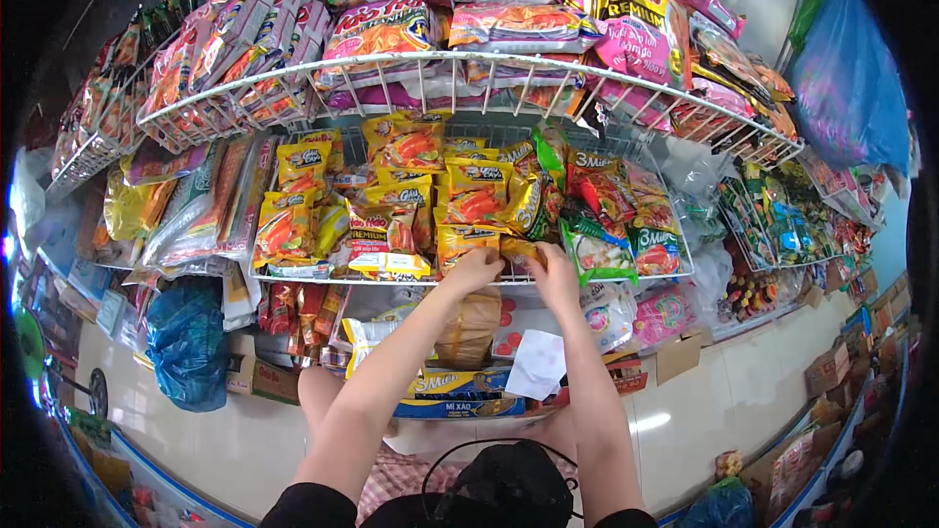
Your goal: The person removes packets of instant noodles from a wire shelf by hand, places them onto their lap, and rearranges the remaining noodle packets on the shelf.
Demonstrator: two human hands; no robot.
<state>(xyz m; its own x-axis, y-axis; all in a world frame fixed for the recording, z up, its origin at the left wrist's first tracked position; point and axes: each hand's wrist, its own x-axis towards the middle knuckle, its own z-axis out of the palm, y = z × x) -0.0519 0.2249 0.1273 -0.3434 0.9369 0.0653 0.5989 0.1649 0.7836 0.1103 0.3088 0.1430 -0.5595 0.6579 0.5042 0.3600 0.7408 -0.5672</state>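
My left hand point(473, 272) is on a yellow noodle packet point(464, 242) at the front edge of the middle wire shelf point(391, 280). Just to its right, my right hand point(550, 269) holds an orange-yellow packet point(519, 252), its fingers closed on the packet's right side. Behind both hands stand more yellow packets point(476, 188) in stacks. Green and red packets point(599, 249) lie to the right of my right hand, and a red and yellow packet point(381, 235) is left of my left hand.
Overhead, an upper wire rack point(440, 57) holds many noodle packs. Below the shelf are a brown paper-wrapped bundle point(469, 328), a white paper point(536, 364) and a blue and yellow box point(460, 406). Blue bags hang at lower left point(186, 342) and upper right point(849, 78).
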